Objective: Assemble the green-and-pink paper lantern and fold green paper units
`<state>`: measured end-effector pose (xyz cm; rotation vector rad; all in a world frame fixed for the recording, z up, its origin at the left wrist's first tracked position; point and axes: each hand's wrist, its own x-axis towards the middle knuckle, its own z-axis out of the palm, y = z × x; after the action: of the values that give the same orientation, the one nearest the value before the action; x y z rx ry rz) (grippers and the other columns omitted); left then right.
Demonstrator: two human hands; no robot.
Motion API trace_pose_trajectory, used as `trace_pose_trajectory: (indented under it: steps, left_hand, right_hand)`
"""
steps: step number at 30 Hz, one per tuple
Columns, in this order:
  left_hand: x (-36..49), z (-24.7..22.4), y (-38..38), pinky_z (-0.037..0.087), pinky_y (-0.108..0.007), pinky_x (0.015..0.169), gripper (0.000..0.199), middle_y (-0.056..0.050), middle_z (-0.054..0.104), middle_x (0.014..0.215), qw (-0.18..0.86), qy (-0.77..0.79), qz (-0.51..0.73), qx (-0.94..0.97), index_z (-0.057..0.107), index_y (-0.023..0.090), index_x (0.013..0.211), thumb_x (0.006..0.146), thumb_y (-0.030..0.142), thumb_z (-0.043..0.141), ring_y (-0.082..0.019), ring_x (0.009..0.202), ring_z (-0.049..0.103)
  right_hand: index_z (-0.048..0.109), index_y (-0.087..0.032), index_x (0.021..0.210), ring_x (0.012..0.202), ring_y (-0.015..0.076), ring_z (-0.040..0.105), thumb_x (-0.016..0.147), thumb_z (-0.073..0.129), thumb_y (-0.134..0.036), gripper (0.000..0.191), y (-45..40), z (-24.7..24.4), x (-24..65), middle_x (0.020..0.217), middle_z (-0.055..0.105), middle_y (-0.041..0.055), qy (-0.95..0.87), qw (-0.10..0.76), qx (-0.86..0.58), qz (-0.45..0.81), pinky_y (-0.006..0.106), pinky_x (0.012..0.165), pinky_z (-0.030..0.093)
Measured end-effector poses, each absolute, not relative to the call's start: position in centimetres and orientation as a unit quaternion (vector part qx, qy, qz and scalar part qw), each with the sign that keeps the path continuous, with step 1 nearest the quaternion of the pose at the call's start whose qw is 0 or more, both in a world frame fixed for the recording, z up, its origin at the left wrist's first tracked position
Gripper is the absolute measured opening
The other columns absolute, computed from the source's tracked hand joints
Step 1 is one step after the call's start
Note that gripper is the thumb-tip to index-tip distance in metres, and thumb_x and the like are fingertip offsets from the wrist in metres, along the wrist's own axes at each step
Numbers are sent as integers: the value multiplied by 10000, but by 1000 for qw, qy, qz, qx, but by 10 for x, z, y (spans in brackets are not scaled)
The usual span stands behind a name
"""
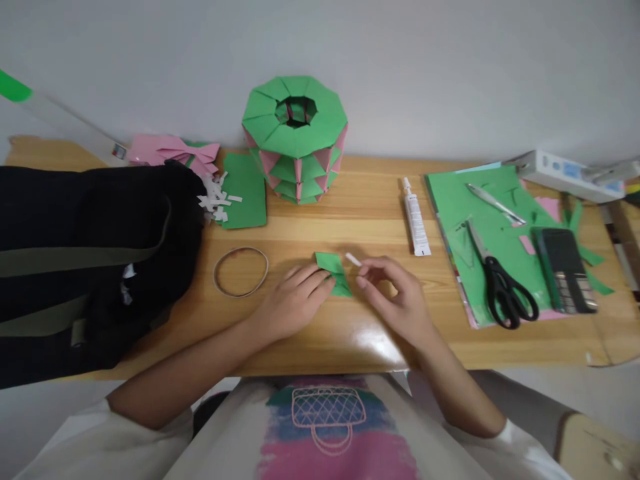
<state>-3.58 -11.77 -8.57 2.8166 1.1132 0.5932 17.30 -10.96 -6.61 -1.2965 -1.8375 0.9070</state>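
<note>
A small folded piece of green paper (342, 285) lies on the wooden table in front of me. My left hand (300, 297) rests over its left side, fingers together and bent, holding it against the tabletop; part of the paper is hidden beneath them. Just to the right, my right hand (393, 293) is closed in a pinch on a short white strip (353, 259), which points up and left beside the paper's upper right corner. Behind the hands stands a tall round construction of folded green and pink paper (295, 137), with an opening in its top.
A ring (241, 272) and a black bag (100, 267) lie left, near white scraps (216, 199) on green card (247, 190). To the right are a glue tube (417, 223), scissors (500, 283), a pen (495, 203), a dark device (564, 267) and a power strip (570, 175).
</note>
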Motion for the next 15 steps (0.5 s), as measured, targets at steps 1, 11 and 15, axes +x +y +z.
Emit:
trace_pose_trajectory:
  steps: [1, 11, 15]
  left_hand:
    - [-36, -85, -117, 502, -372, 827, 271, -99, 700, 1012, 29, 359, 194, 913, 636, 107, 1034, 928, 142, 390, -234, 1000, 593]
    - [-38, -83, -116, 512, -356, 823, 277, -89, 692, 1018, 41, 365, 183, 912, 647, 136, 1011, 926, 146, 384, -221, 1017, 589]
    - [-39, -83, -116, 506, -366, 850, 267, -98, 681, 1037, 55, 366, 188, 910, 647, 136, 1019, 924, 157, 398, -225, 1043, 572]
  right_hand:
    - [631, -183, 911, 684, 139, 609, 830, 608, -262, 116, -106, -65, 174, 789, 643, 31, -679, 341, -522, 388, 260, 612, 502]
    - [697, -163, 717, 492, 97, 489, 764, 590, -279, 165, -93, -79, 162, 574, 626, -3, -644, 196, -575, 465, 221, 482, 347]
    - [729, -183, 734, 515, 111, 523, 775, 592, -288, 177, -96, -78, 156, 598, 662, 3, -650, 181, -599, 431, 224, 492, 347]
